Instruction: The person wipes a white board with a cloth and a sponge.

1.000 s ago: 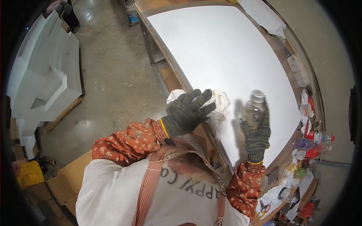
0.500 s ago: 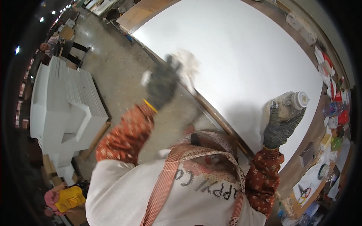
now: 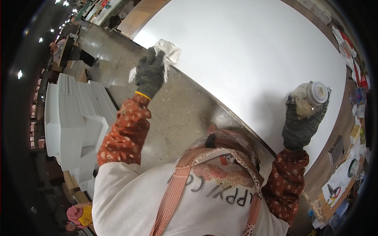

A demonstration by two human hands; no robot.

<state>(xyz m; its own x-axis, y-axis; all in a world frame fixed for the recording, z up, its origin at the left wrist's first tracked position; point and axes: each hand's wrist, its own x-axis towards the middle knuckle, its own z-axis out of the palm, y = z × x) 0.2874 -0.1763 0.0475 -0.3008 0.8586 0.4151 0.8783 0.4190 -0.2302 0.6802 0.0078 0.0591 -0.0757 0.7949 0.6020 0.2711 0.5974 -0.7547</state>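
My left hand (image 3: pixel 150 74), in a dark knit glove, is closed round a white cloth (image 3: pixel 168 52). The cloth lies at the near left edge of a large white panel (image 3: pixel 236 51), and a bit of it sticks out on the other side of the glove. Over the panel's right part, my right hand (image 3: pixel 302 126), gloved too, grips a clear jar (image 3: pixel 306 101) with a white lid. The jar is tilted, its lid toward the upper right, and something pale is inside. Whether the jar touches the panel I cannot tell.
Stacked white boards (image 3: pixel 71 126) stand on the floor at the left. Scissors (image 3: pixel 334 192), papers and small packages clutter the brown bench (image 3: pixel 330 151) along the right. One person (image 3: pixel 69 51) is at the far left, another (image 3: pixel 80 216) at the lower left.
My left hand has moved left and slightly away with the cloth, along the panel's edge. My right hand has shifted a little to the right, and the jar has turned in it.
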